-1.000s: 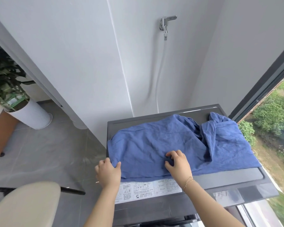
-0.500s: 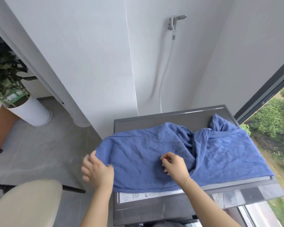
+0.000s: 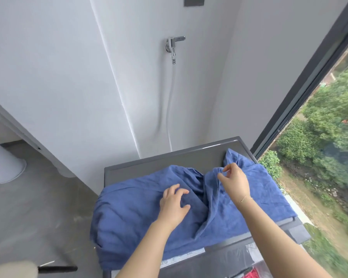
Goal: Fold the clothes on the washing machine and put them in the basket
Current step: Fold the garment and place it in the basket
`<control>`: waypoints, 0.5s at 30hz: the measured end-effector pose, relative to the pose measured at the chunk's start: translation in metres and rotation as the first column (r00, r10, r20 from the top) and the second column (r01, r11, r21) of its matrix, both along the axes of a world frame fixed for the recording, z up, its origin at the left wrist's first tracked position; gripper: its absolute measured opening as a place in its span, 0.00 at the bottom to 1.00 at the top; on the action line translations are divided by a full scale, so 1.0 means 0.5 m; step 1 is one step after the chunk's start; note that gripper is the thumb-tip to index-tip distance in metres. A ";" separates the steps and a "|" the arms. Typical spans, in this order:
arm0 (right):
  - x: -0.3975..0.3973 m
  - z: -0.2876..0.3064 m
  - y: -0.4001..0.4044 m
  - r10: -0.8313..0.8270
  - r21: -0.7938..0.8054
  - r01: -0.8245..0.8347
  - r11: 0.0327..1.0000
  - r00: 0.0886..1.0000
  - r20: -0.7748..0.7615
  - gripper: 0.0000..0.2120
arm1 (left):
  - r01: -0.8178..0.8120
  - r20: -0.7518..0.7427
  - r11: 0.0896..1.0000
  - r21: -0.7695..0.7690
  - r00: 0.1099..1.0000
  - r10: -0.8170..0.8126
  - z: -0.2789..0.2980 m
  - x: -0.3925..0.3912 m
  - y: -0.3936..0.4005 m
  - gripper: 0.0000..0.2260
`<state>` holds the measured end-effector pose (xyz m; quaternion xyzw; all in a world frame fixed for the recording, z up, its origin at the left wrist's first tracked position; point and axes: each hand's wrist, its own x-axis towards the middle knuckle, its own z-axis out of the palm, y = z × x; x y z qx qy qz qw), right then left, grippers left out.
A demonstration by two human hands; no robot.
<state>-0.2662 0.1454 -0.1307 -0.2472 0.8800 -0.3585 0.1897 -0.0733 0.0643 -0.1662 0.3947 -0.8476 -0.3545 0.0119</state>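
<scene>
You are at the spreading-out step: the blue garment (image 3: 189, 209) lies rumpled across the washing machine (image 3: 169, 159), its left edge hanging over the machine's side. Your left hand (image 3: 174, 203) rests open on the cloth, fingers spread; your right hand (image 3: 234, 180) pinches a raised ridge. Next, I judge, pull that ridge flat. No basket shows; the tap (image 3: 174, 44) hangs well behind the machine.
</scene>
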 end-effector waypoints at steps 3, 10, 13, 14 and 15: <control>-0.003 -0.002 -0.046 0.180 0.297 -0.150 0.943 0.980 -0.078 0.17 | 0.055 0.195 0.998 -0.007 0.979 -0.052 -0.030 -0.009 0.025 0.33; -0.024 -0.011 -0.088 0.281 0.606 -0.160 0.779 0.953 -0.111 0.04 | 0.195 0.334 0.979 0.058 0.920 -0.203 -0.048 -0.010 0.016 0.45; -0.056 0.006 -0.089 0.179 0.482 -0.090 0.871 0.974 -0.142 0.08 | 0.208 0.376 0.976 0.056 0.902 -0.214 -0.046 -0.013 0.019 0.43; -0.066 0.009 -0.086 0.125 0.418 -0.056 0.907 0.982 -0.140 0.07 | 0.207 0.377 0.977 0.057 0.901 -0.213 -0.047 -0.013 0.019 0.43; -0.079 0.009 -0.082 0.055 0.336 -0.007 0.942 0.989 -0.136 0.08 | 0.205 0.375 0.977 0.057 0.902 -0.211 -0.048 -0.012 0.020 0.44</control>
